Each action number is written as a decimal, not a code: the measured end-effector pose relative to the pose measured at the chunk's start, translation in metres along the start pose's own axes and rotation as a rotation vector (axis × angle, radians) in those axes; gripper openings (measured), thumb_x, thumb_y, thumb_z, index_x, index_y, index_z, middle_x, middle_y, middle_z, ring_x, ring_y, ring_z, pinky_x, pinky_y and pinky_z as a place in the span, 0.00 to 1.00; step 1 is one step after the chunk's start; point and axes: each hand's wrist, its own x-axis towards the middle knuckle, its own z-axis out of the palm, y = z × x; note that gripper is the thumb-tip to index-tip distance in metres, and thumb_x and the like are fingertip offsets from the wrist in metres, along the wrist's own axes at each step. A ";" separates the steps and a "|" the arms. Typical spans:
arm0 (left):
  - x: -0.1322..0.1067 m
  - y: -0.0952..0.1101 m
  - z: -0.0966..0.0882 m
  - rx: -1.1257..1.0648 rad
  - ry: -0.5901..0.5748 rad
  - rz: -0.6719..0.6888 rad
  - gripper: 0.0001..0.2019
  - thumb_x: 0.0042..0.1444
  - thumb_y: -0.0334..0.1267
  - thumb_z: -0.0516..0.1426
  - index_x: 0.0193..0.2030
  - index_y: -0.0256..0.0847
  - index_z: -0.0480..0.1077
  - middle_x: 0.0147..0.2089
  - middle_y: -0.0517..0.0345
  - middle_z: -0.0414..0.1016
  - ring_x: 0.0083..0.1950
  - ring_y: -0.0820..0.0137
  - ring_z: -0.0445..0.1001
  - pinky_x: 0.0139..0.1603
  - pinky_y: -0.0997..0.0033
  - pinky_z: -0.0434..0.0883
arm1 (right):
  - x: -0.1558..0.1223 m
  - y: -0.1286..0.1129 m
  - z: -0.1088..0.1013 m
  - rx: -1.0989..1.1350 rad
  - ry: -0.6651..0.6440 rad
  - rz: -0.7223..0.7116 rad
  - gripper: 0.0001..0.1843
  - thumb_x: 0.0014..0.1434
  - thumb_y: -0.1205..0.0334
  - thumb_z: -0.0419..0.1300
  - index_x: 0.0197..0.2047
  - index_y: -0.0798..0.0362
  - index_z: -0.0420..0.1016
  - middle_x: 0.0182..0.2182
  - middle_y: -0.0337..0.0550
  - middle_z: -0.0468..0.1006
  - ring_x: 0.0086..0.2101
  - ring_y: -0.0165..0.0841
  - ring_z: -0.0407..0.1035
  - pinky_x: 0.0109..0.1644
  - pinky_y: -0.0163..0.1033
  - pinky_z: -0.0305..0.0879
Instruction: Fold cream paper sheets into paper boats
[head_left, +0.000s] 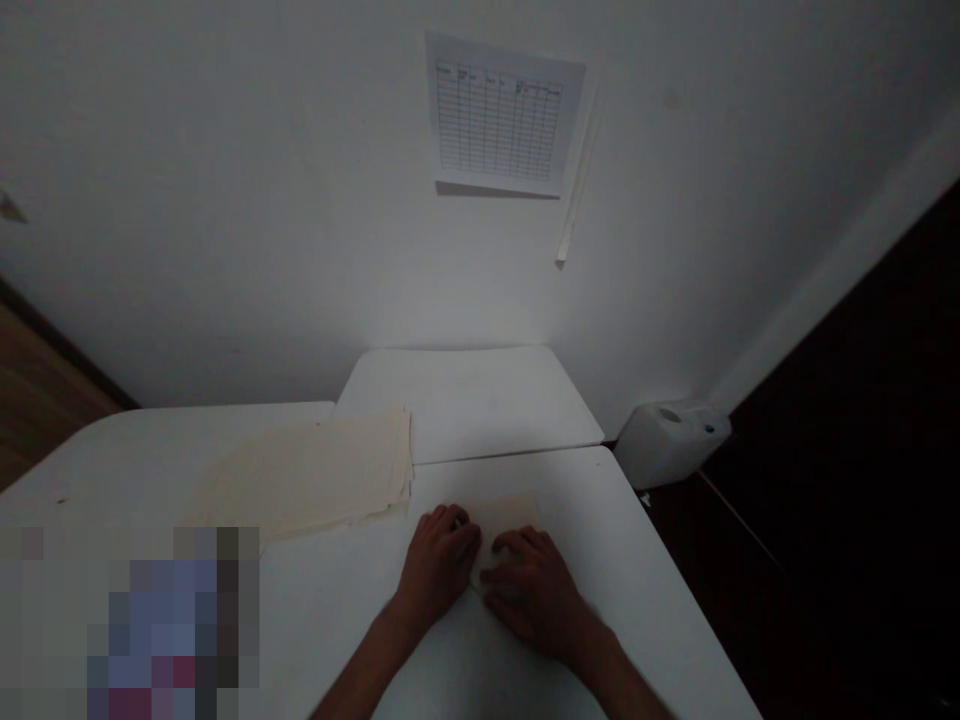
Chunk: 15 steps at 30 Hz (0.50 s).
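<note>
Step in hand: a small pale sheet appears to be handled flat at the lower centre of the frame, its near part covered by fingers; whether it is being folded, rolled or smoothed cannot be told.
Left hand: fingers are curled narrowly beside the sheet's left side; whether anything is pinched cannot be seen.
Right hand: fingers are bent and slightly parted, set over the sheet's near right part; a firm hold can be neither confirmed nor ruled out.
Next move: light, even finger pressure is judged to be called for, since the sheet looks thin and could be creased or torn.
Pale stack: larger thin sheets are laid in an uneven pile left of centre, well apart from the right hand.
White tables: the near white table is met by a farther table section, a seam being seen between them.
Wall: a printed grid is fixed at upper centre, with a pale strip just beside it.
Right side: a whitish plastic container is placed by the dark floor.
Lower left: everything is hidden by pixelation.
</note>
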 end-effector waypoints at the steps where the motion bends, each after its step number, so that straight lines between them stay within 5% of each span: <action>1: 0.000 0.000 0.000 -0.002 0.001 -0.002 0.07 0.59 0.31 0.54 0.35 0.44 0.73 0.38 0.54 0.70 0.41 0.63 0.67 0.42 0.61 0.65 | 0.000 0.000 -0.001 0.008 -0.006 -0.002 0.11 0.56 0.56 0.62 0.44 0.38 0.78 0.50 0.37 0.71 0.49 0.37 0.62 0.56 0.44 0.54; 15: 0.002 -0.004 0.000 -0.078 0.008 -0.047 0.06 0.56 0.31 0.57 0.34 0.45 0.75 0.38 0.55 0.71 0.41 0.63 0.68 0.42 0.62 0.66 | 0.002 0.000 -0.005 0.008 -0.009 -0.021 0.08 0.61 0.59 0.59 0.41 0.39 0.79 0.49 0.36 0.71 0.48 0.37 0.61 0.55 0.43 0.54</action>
